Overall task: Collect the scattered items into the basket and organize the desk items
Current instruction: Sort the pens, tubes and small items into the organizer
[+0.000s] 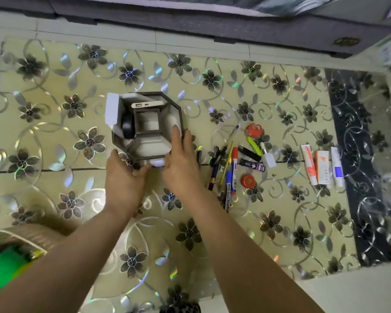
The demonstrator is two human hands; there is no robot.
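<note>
Grey basket: both spread hands, left hand and right hand, should steady its near edge evenly, without tipping.

Bright daylight, iridescent glare on floral table cover — edges blurred, wide-angle curved.

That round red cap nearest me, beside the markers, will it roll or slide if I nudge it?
The round red cap seems to lie flat side down, so a nudge would probably slide it, not roll it. The floral mat looks glossy, so it may skid easily. It looks small and probably light.
</note>
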